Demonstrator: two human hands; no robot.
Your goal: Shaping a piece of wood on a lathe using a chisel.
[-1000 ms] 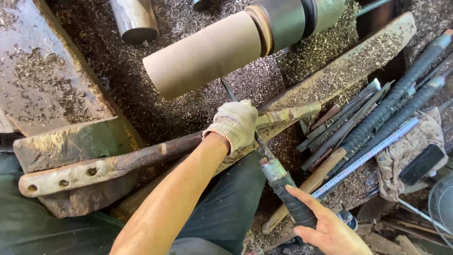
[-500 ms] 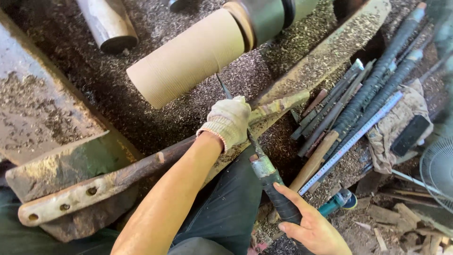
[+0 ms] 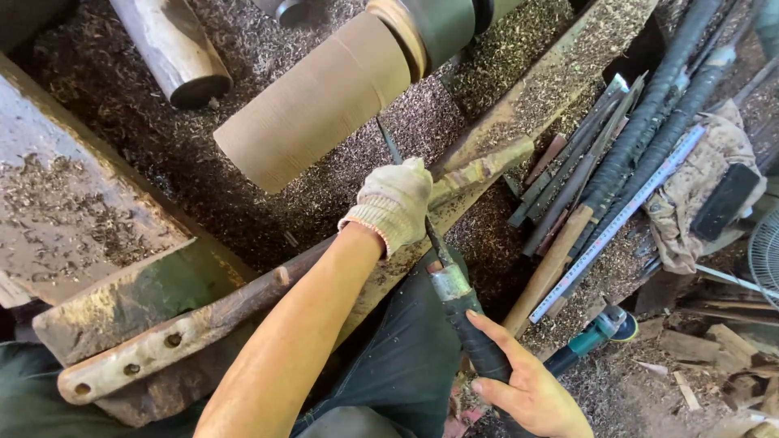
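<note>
- Gloved left hand (image 3: 395,203) clenched the turning chisel (image 3: 438,255) shaft on the tool rest (image 3: 479,172); bare right hand (image 3: 527,389) grasped its handle.
- Tip sat under the wooden cylinder (image 3: 320,101).
- Risk: tip could dig in and kick back; glove could snag.

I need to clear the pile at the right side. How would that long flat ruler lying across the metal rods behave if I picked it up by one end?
The ruler looks thin and narrow for its length, so it would probably flex and droop. It seems light beside the ribbed steel rods. It rests loosely on them, slanted, so it may slide off when nudged.
</note>
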